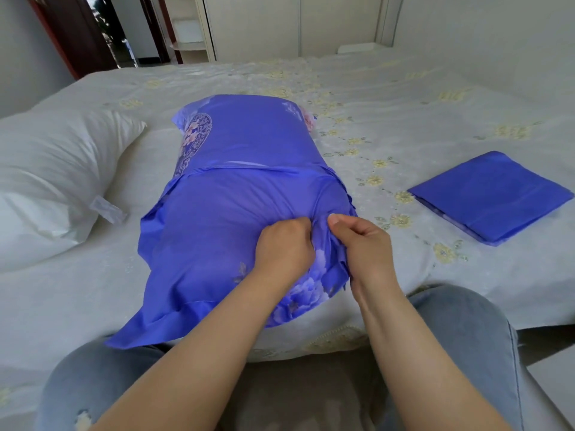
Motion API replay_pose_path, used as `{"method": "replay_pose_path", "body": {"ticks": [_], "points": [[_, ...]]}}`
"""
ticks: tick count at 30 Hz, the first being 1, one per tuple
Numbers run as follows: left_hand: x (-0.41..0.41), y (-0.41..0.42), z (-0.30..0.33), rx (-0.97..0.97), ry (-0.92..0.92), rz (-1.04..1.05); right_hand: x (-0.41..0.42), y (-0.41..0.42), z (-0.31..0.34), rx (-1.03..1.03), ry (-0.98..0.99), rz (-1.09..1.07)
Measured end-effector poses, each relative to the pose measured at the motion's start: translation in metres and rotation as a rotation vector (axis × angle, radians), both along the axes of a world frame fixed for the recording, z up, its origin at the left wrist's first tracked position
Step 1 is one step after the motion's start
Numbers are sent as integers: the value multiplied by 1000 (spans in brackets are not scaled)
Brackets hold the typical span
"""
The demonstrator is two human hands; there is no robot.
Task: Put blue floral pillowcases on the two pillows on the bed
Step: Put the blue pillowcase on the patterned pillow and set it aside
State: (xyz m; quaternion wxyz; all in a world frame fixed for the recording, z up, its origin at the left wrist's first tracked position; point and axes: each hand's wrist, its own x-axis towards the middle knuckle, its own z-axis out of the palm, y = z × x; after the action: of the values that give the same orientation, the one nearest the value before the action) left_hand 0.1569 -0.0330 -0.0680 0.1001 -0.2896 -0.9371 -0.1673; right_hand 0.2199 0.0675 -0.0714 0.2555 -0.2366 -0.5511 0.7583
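We see L hand [284, 244] & R hand [362, 241], each grip pinching the blue floral satin pillowcase [236, 194] covering one pillow.

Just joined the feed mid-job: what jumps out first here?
The blue pillowcase, already over a pillow, lies mid-bed, with the left hand and right hand gripping bunched fabric near its close end. A bare white pillow waits at left, and a folded pillowcase lies on the bed at right.
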Motion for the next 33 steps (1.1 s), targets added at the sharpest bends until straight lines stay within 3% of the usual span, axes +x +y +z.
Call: {"method": "replay_pose_path", "body": {"ticks": [3,5,7,11,13,16,20,24,27,30,33], "points": [[-11,-6,7,309,-219,36,0,-7,-12,301,-67,52],[-18,-6,11,557,-363,52,3,-12,-22,388,-94,161],[-22,-5,12,683,-452,81,6,-14,-28,475,-91,264],[-34,-11,9,749,-506,98,10,-18,-24,552,91,377],[-38,-15,9,773,-557,109,6,-23,-27,685,149,404],[-43,-24,6,827,-608,163,-6,-24,-29,817,116,481],[-44,-33,5,887,-684,126,-22,-19,-26,1305,22,473],[-43,-35,9,824,-543,83,-29,-17,-5,1740,-83,444],[-42,-37,19,689,-269,66,-35,-11,19,1997,-204,560],[-41,-38,23,485,3,87,-45,-8,29,2143,-367,701],[-45,-37,13,186,145,128,-44,-8,14,2176,-510,769]]}}
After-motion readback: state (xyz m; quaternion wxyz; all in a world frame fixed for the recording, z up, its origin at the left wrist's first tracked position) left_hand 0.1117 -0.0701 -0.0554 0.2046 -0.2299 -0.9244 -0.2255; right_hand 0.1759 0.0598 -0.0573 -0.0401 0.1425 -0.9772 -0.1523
